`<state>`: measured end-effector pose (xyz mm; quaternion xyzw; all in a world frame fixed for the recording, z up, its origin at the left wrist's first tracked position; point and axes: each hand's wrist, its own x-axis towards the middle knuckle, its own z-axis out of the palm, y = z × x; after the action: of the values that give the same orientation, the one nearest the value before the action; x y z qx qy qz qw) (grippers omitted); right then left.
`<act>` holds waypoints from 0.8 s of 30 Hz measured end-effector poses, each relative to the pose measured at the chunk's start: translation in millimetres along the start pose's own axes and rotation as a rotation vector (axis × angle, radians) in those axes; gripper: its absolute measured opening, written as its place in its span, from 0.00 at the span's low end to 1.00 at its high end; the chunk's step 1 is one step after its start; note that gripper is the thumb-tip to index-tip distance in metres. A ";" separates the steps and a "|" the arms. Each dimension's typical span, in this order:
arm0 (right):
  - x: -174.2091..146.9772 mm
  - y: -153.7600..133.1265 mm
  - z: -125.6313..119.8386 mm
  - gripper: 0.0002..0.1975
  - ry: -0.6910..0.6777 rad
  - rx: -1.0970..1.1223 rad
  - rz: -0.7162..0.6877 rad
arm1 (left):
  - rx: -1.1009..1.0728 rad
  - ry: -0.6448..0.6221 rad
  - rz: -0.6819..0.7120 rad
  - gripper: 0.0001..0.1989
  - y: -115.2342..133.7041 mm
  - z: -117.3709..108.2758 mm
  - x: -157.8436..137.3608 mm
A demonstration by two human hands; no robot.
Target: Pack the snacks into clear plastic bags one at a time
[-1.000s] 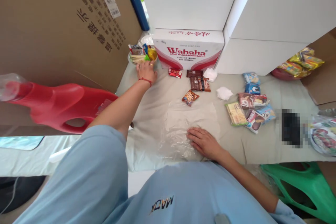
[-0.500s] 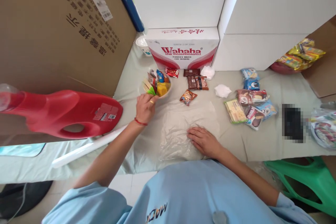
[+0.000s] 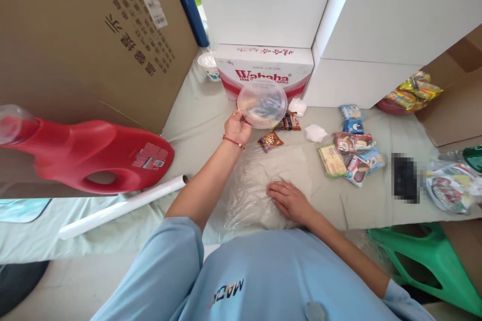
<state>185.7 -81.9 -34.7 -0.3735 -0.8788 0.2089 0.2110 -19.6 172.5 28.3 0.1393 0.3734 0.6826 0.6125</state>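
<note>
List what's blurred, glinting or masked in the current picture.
Head view: shapes seen through the translucent bowl in the left hand are indistinct; head view: faint glints on the wrinkled clear plastic bag under the right hand; head view: coarse pixels mask a dark patch at the right.

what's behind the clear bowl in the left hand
Behind the clear bowl stands the Wahaha carton, its top showing; brown snack packets poke out at lower right. Part of the carton's front is covered, and anything else hidden there can't be told.
</note>
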 end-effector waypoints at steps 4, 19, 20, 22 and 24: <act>-0.2 1.6 -1.4 0.18 -0.009 0.006 0.007 | -0.058 -0.051 -0.027 0.14 27.4 -2.7 -8.2; 16.1 -18.8 -16.7 0.33 -0.163 -0.219 0.085 | -0.122 -0.085 -0.322 0.22 20.7 -20.2 -132.4; 21.1 -24.8 -21.9 0.35 -0.201 -0.245 0.069 | -0.127 -0.096 -0.320 0.22 24.5 -19.2 -130.3; 31.5 -38.4 -30.5 0.38 -0.280 -0.299 0.049 | -0.123 -0.133 -0.354 0.23 29.2 -14.7 -129.7; 40.8 -52.0 -34.7 0.37 -0.333 -0.336 0.058 | -0.102 -0.181 -0.416 0.21 27.7 -8.2 -135.1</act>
<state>148.6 -77.2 30.0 -0.3887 -0.9129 0.1244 -0.0082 -16.7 43.6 77.6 0.0890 0.3028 0.5441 0.7774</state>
